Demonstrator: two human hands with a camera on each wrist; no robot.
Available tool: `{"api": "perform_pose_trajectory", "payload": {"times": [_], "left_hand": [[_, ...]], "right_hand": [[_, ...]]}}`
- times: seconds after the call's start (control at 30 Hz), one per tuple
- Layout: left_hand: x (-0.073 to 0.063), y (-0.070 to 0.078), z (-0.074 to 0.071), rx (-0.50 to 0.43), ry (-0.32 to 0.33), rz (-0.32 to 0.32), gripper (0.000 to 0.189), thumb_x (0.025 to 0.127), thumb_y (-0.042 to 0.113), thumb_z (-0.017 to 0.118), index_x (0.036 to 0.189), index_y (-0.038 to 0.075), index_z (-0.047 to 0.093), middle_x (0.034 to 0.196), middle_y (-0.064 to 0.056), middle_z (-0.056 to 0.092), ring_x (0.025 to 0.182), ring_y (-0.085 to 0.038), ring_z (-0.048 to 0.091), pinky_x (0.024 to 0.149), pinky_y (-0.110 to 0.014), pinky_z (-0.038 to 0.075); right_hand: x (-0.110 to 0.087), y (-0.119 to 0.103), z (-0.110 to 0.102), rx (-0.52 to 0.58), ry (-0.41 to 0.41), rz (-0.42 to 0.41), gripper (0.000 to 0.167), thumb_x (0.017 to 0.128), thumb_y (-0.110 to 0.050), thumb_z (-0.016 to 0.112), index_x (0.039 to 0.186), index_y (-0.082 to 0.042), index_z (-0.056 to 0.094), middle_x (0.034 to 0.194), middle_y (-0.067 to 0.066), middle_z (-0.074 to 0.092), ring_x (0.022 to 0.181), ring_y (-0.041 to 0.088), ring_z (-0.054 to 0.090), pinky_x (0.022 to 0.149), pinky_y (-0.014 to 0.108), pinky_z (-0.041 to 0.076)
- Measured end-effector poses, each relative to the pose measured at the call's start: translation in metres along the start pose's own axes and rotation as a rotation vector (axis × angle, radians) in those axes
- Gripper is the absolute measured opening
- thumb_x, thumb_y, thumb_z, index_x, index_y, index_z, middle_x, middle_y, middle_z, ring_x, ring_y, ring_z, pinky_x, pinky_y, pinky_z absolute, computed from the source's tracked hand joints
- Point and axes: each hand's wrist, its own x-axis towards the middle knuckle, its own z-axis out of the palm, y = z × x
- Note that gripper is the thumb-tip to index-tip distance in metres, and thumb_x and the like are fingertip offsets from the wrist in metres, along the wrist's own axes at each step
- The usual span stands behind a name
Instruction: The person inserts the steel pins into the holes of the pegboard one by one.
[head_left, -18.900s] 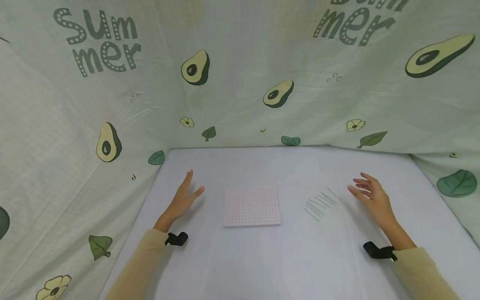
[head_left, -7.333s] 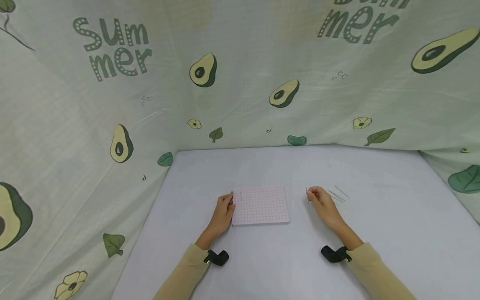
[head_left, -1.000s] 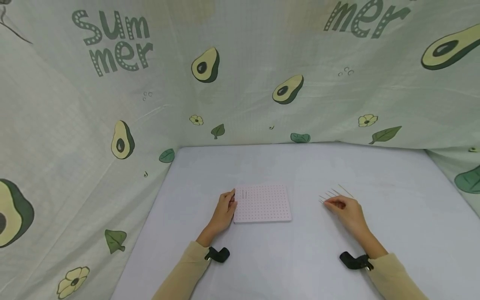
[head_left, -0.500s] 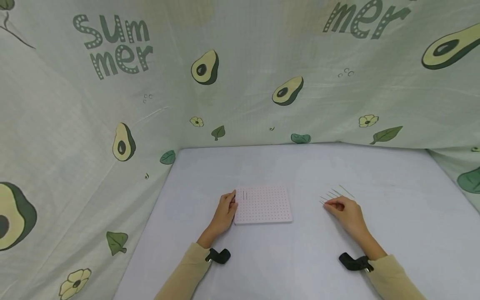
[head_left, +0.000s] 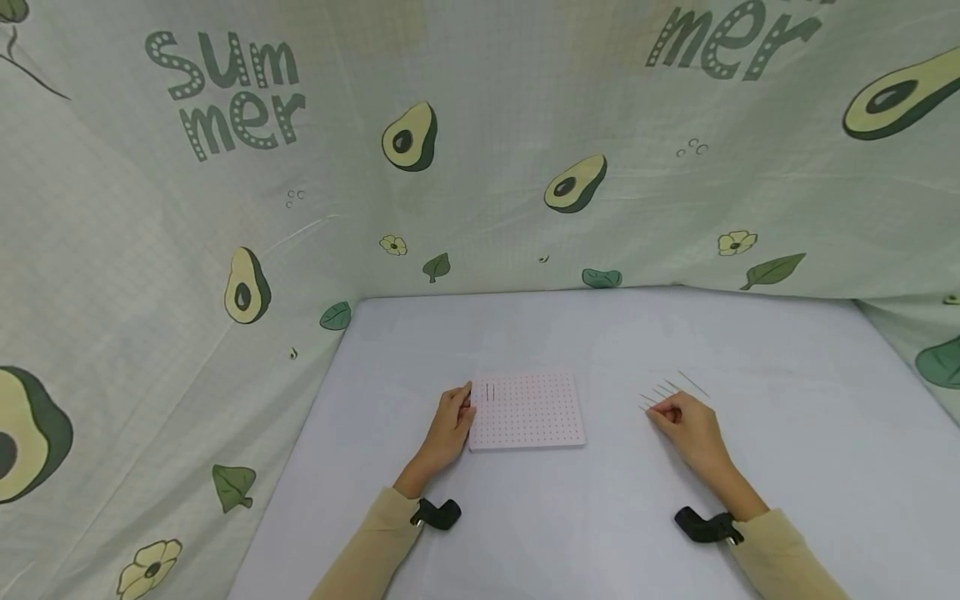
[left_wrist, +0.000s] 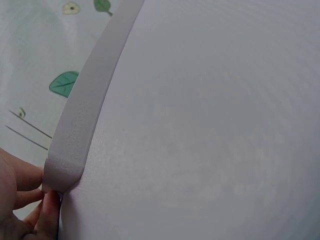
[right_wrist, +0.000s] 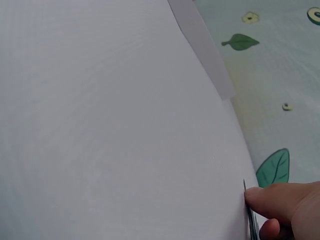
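Note:
A pale pink pegboard [head_left: 527,425] with rows of small holes lies on the white table. My left hand [head_left: 448,422] grips its left edge, and in the left wrist view the fingers [left_wrist: 20,172] pinch the board's corner. Two thin metal rods [head_left: 491,392] stand in holes near the upper left of the pegboard. On the right, my right hand [head_left: 692,429] has thumb and fingertips together at the near end of a group of loose thin rods [head_left: 671,385]. In the right wrist view, a dark rod [right_wrist: 251,220] lies against the thumb; its far end is hidden.
White cloth covers the table [head_left: 555,517]. A printed curtain [head_left: 480,167] with avocados and leaves hangs along the back and left sides. Black wrist cameras [head_left: 441,513] sit at both sleeves.
Since the earliest frame, my left hand has taken hold of the pegboard and two rods have come to stand in it. Over the last second my right hand has shifted only slightly among the loose rods.

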Motion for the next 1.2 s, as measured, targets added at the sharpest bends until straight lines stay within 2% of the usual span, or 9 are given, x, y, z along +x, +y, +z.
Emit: {"api": "perform_pose_trajectory", "payload": {"times": [0.4, 0.67, 1.0, 1.2], "left_hand": [[0.0, -0.002, 0.002, -0.007, -0.005, 0.003, 0.05, 0.106, 0.007, 0.045, 0.152, -0.006, 0.032, 0.137, -0.024, 0.039, 0.114, -0.027, 0.047, 0.099, -0.044, 0.042], [-0.001, -0.001, 0.001, -0.006, 0.0, 0.008, 0.049, 0.105, 0.005, 0.044, 0.152, -0.007, 0.031, 0.137, -0.025, 0.039, 0.115, -0.028, 0.047, 0.1, -0.046, 0.042], [0.0, -0.001, 0.0, 0.001, -0.001, 0.012, 0.05, 0.105, 0.006, 0.046, 0.151, -0.007, 0.032, 0.137, -0.024, 0.04, 0.114, -0.027, 0.047, 0.099, -0.045, 0.042], [0.0, -0.001, 0.0, 0.0, -0.001, 0.01, 0.049, 0.105, 0.006, 0.046, 0.151, -0.006, 0.033, 0.138, -0.024, 0.04, 0.115, -0.027, 0.048, 0.099, -0.046, 0.042]], "right_hand": [[0.001, -0.003, 0.002, -0.028, -0.025, -0.046, 0.008, 0.087, 0.003, 0.073, 0.083, 0.003, 0.067, 0.072, 0.004, 0.052, 0.067, 0.011, 0.043, 0.058, 0.026, 0.037], [0.001, -0.012, 0.0, -0.003, 0.003, -0.05, 0.007, 0.095, 0.003, 0.063, 0.092, 0.009, 0.062, 0.079, 0.009, 0.056, 0.071, 0.015, 0.047, 0.06, 0.026, 0.039], [0.013, -0.026, -0.004, 0.175, -0.091, 0.088, 0.022, 0.107, -0.009, 0.043, 0.106, 0.012, 0.05, 0.089, 0.018, 0.056, 0.075, 0.01, 0.045, 0.062, 0.019, 0.039], [0.022, -0.034, 0.002, 0.29, -0.098, 0.039, 0.019, 0.107, -0.008, 0.044, 0.105, 0.01, 0.05, 0.089, 0.017, 0.059, 0.076, 0.01, 0.049, 0.064, 0.016, 0.041]]}}
